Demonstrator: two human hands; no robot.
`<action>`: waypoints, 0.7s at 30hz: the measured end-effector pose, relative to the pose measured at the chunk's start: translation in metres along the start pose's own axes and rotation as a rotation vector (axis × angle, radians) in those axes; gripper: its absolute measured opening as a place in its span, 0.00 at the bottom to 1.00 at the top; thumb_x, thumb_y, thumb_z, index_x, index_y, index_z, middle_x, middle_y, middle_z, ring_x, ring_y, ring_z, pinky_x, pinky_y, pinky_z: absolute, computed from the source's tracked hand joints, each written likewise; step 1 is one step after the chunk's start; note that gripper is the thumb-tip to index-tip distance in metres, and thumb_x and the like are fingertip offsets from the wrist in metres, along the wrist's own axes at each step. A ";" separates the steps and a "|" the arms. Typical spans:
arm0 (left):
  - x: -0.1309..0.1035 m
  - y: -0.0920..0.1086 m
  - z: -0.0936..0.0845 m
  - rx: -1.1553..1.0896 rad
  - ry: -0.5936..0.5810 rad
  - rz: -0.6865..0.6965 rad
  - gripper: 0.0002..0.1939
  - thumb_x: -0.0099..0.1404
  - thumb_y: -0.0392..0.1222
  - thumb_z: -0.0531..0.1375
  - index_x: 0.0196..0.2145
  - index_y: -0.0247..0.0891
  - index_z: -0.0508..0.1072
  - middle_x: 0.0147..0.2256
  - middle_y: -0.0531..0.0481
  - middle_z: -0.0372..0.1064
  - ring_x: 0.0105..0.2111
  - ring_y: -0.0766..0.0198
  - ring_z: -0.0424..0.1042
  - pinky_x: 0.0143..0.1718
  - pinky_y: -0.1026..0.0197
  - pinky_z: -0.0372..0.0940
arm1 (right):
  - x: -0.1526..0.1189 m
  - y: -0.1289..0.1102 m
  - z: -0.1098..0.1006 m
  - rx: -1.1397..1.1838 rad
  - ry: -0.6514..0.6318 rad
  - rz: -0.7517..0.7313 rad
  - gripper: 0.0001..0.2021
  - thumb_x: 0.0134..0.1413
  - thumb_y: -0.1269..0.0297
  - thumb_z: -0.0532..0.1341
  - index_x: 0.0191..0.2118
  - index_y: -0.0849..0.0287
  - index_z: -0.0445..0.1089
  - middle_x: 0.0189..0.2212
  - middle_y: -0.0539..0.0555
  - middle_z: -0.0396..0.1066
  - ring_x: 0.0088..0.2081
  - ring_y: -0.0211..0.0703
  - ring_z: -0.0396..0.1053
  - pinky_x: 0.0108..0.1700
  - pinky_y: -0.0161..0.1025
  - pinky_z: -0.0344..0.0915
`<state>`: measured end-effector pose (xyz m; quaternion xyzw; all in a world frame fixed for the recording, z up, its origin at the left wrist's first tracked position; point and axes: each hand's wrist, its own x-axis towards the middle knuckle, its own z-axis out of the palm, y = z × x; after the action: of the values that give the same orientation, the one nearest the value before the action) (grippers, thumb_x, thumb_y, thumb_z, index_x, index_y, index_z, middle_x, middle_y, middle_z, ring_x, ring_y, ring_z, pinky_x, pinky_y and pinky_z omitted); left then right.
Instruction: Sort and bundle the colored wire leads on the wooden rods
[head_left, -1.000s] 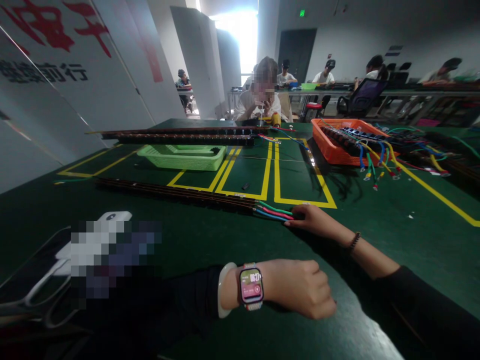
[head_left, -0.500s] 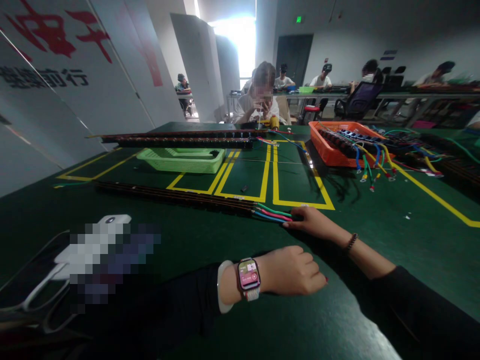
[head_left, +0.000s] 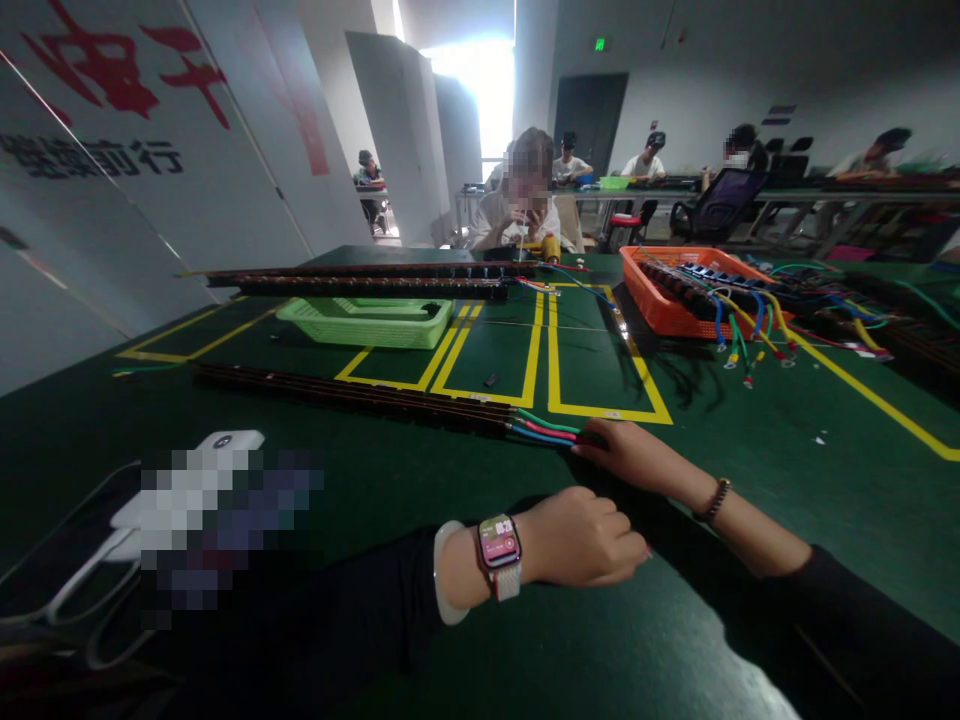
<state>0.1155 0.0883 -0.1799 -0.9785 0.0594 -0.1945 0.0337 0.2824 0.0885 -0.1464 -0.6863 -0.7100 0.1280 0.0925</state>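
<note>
My right hand [head_left: 637,455] is closed around the ends of the green, red and blue wires [head_left: 551,432]. These wires come out of the right end of a long dark bar [head_left: 360,395] lying on the table. Nearer to me, my left hand [head_left: 581,538] hovers over or rests on the green tabletop with its fingers curled and back up. Its palm side is hidden, so I cannot see whether it holds something. On that wrist is a smartwatch [head_left: 499,543].
A green basket [head_left: 367,325] stands beyond the bar, with more long bars [head_left: 360,285] above it. At back right, an orange basket [head_left: 660,310] holds bars with coloured wires. A white phone-like device [head_left: 232,440] lies at left. A person [head_left: 517,215] sits opposite.
My right hand has shifted slightly right and down, still gripping the wire ends. The left hand's fingers have curled in a little. The bar lies where it was.
</note>
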 end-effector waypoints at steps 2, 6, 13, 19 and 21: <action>0.000 0.000 -0.001 0.000 0.001 -0.019 0.16 0.63 0.48 0.46 0.31 0.38 0.68 0.28 0.49 0.69 0.25 0.75 0.59 0.28 0.64 0.38 | 0.000 0.000 -0.001 0.025 -0.025 0.009 0.25 0.54 0.43 0.50 0.39 0.62 0.68 0.32 0.52 0.68 0.27 0.24 0.57 0.29 0.25 0.46; -0.001 0.000 -0.003 0.043 0.034 -0.048 0.15 0.63 0.48 0.45 0.31 0.39 0.68 0.27 0.52 0.69 0.25 0.74 0.62 0.27 0.65 0.39 | 0.001 0.002 -0.003 0.031 -0.009 -0.034 0.22 0.54 0.47 0.51 0.42 0.60 0.70 0.35 0.52 0.69 0.29 0.24 0.61 0.30 0.24 0.49; -0.005 -0.001 -0.002 0.140 0.140 -0.047 0.13 0.63 0.49 0.46 0.31 0.42 0.64 0.27 0.57 0.69 0.25 0.70 0.67 0.25 0.65 0.42 | -0.003 0.000 0.003 -0.207 0.173 -0.048 0.19 0.57 0.49 0.50 0.41 0.54 0.71 0.34 0.50 0.71 0.31 0.27 0.65 0.31 0.24 0.46; -0.005 -0.001 -0.002 0.139 0.174 -0.050 0.12 0.62 0.49 0.47 0.30 0.42 0.64 0.26 0.57 0.69 0.25 0.70 0.67 0.24 0.65 0.43 | -0.005 -0.002 0.004 -0.323 0.198 -0.038 0.20 0.58 0.47 0.48 0.43 0.50 0.71 0.35 0.49 0.71 0.31 0.26 0.65 0.30 0.25 0.45; -0.004 -0.002 -0.002 0.141 0.183 -0.043 0.12 0.62 0.49 0.47 0.30 0.42 0.64 0.26 0.57 0.69 0.24 0.70 0.67 0.24 0.66 0.43 | -0.005 -0.003 0.003 -0.336 0.186 -0.014 0.19 0.57 0.47 0.48 0.43 0.48 0.71 0.36 0.48 0.71 0.31 0.27 0.65 0.31 0.25 0.45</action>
<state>0.1109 0.0903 -0.1797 -0.9529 0.0274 -0.2874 0.0926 0.2786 0.0830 -0.1477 -0.6960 -0.7145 -0.0567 0.0428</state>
